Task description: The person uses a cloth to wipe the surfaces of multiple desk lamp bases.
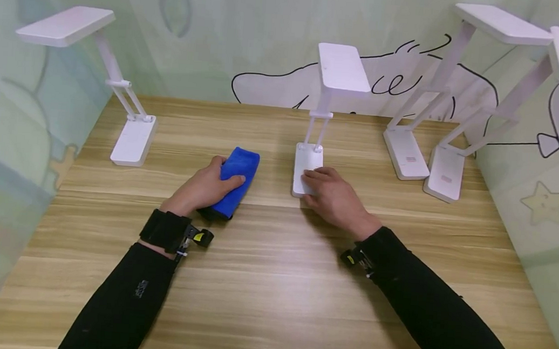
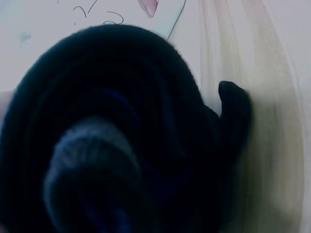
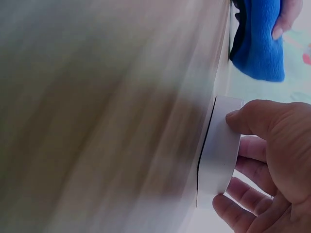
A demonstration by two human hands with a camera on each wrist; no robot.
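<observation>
My left hand (image 1: 209,187) grips a folded blue cloth (image 1: 241,166) with a dark lower edge, thumb lying across its face. In the left wrist view the dark, rolled end of the cloth (image 2: 112,58) fills most of the picture. My right hand (image 1: 334,197) holds the base of a white folding desk lamp (image 1: 340,70) in the middle of the table. Seen from the right wrist, the thumb and fingers curl around the edges of the lamp's base (image 3: 221,145). The lamp stands unfolded with its flat head raised toward the wall. The cloth is left of its base.
Another white desk lamp (image 1: 133,140) stands at the left. Two more, a lamp (image 1: 406,153) and a second lamp (image 1: 445,175), stand close together at the right. Printed walls (image 1: 196,39) border the wooden table (image 1: 261,292) at the back and both sides.
</observation>
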